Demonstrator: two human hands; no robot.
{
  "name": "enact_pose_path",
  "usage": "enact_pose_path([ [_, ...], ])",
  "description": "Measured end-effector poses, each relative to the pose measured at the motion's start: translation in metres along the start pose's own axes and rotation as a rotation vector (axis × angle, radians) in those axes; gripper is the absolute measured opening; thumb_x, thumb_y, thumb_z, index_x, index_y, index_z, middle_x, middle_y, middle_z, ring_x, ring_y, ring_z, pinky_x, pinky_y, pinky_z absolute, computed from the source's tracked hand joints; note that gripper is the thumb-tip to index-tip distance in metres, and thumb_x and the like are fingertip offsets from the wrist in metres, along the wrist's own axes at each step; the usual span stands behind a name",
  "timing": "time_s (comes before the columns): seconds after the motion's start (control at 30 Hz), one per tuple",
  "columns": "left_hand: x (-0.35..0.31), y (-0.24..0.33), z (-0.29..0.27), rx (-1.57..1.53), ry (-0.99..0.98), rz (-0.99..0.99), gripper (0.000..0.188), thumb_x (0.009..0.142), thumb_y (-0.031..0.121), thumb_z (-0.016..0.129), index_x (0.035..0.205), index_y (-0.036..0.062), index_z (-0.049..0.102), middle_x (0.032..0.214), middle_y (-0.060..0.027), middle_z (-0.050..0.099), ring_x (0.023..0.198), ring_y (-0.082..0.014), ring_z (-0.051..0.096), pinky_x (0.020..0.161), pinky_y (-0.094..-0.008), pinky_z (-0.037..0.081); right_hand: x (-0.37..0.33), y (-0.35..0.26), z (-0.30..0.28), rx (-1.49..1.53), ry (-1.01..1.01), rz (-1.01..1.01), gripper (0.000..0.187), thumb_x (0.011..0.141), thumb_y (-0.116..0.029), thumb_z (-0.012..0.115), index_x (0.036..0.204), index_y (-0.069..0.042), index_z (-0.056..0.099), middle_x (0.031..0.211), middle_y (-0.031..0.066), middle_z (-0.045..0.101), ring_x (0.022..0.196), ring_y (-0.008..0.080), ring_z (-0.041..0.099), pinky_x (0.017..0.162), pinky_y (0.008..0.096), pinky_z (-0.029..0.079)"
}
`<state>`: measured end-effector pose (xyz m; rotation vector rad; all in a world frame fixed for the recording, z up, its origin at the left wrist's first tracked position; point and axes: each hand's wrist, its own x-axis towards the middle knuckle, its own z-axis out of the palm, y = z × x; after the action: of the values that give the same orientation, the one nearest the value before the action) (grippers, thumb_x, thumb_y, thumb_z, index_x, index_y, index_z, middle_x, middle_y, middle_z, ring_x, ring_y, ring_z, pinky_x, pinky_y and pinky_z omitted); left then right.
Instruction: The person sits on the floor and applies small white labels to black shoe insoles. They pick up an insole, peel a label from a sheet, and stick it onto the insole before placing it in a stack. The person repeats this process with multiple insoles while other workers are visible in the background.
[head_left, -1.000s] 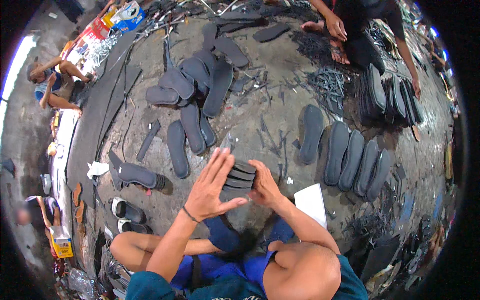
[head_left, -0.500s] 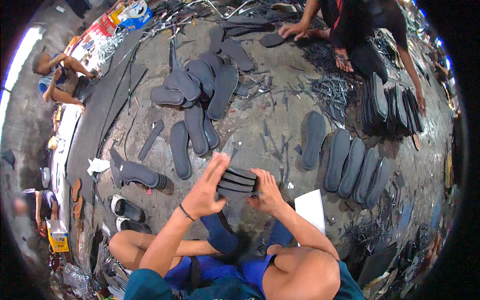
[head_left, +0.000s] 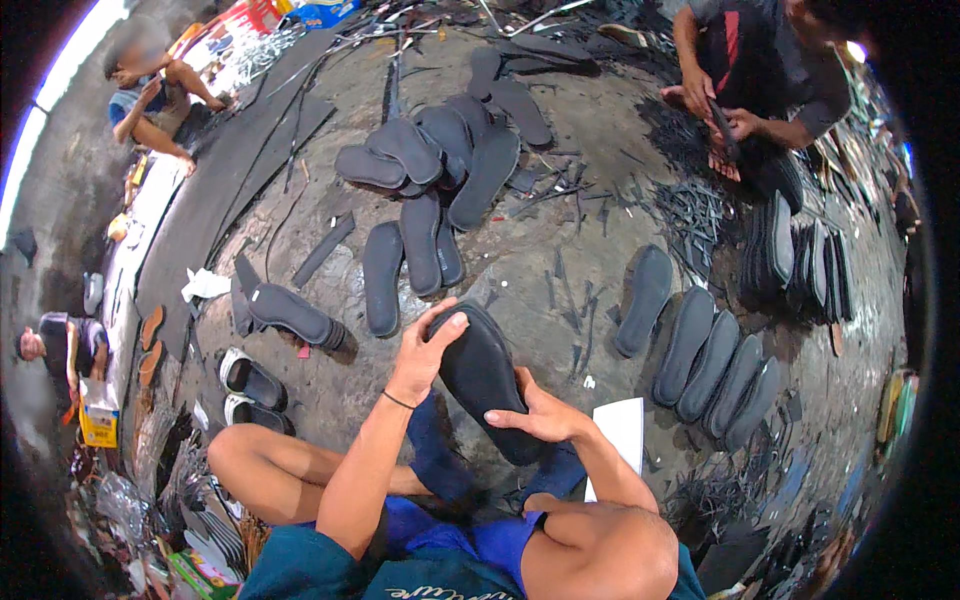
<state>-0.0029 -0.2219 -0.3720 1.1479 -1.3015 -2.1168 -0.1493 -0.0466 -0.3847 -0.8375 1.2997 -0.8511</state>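
Observation:
Above my lap I hold a small stack of black shoe soles (head_left: 484, 378), tilted so the top sole's broad face shows. My left hand (head_left: 425, 350) grips its far end, with the thumb on the top face. Around the near right edge my right hand (head_left: 542, 408) is closed, its thumb also on top. The lower soles are mostly hidden, so I cannot tell how many there are. Beyond my hands, a loose heap of dark soles (head_left: 405, 150) lies on the floor. A neat stack of soles (head_left: 290, 312) rests to the left.
On the right, several sole stacks (head_left: 683, 345) stand in a row, near a white sheet (head_left: 617, 445). Slippers (head_left: 250, 380) lie at left. Black offcuts (head_left: 690, 215) litter the floor. At far right, a co-worker (head_left: 760, 80) holds a dark piece beside more upright soles (head_left: 775, 250).
The soles in my hands have turned from edge-on to broad face showing, and my right hand sits lower. The co-worker's hands have come together on a dark piece, up from the floor.

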Motion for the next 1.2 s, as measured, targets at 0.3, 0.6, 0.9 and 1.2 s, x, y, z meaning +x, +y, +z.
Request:
enact_pose_path([
  [0.3, -0.051, -0.021, -0.014, -0.182, 0.081, -0.088, 0.068, 0.087, 0.018, 0.076, 0.142, 0.0001, 0.040, 0.122, -0.0094, 0.061, 0.113, -0.0187, 0.058, 0.098, -0.0334, 0.046, 0.018, 0.000, 0.023, 0.034, 0.073, 0.016, 0.112, 0.080, -0.057, 0.074, 0.144, 0.016, 0.019, 0.142, 0.0342, 0.037, 0.136, 0.0370, 0.038, 0.113, 0.0414, 0.032],
  [0.6, -0.097, -0.010, -0.076, -0.538, 0.047, -0.176, 0.058, 0.082, 0.034, 0.060, 0.127, -0.0030, 0.055, 0.114, -0.0183, 0.066, 0.101, -0.0291, 0.066, 0.093, -0.0420, 0.053, 0.076, -0.008, 0.046, 0.517, 0.055, 0.017, 0.024, 0.106, -0.028, 0.046, 0.103, -0.005, 0.053, 0.083, -0.0004, 0.049, 0.071, 0.0109, 0.048, 0.069, 0.0287, 0.044],
  [0.9, -0.101, -0.029, -0.087, -0.380, 0.006, -0.158, 0.054, 0.082, 0.021, 0.059, 0.130, -0.0047, 0.053, 0.115, -0.0148, 0.067, 0.097, -0.0240, 0.068, 0.087, -0.0354, 0.055, 0.109, -0.048, 0.071, 0.181, 0.190, -0.375, 0.028, 0.097, -0.006, 0.059, 0.124, 0.001, 0.055, 0.116, 0.0083, 0.062, 0.103, 0.0131, 0.059, 0.090, 0.0275, 0.048],
  [1.2, -0.101, -0.014, -0.134, -0.333, 0.326, -0.068, 0.046, 0.081, 0.030, 0.066, 0.114, -0.0022, 0.063, 0.099, -0.0118, 0.068, 0.087, -0.0222, 0.067, 0.081, -0.0354, 0.054, 0.102, -0.029, 0.048, -0.301, -0.216, -0.170, 0.023, 0.096, -0.022, 0.064, 0.101, 0.001, 0.062, 0.081, 0.0060, 0.067, 0.073, 0.0125, 0.060, 0.065, 0.0291, 0.049],
])
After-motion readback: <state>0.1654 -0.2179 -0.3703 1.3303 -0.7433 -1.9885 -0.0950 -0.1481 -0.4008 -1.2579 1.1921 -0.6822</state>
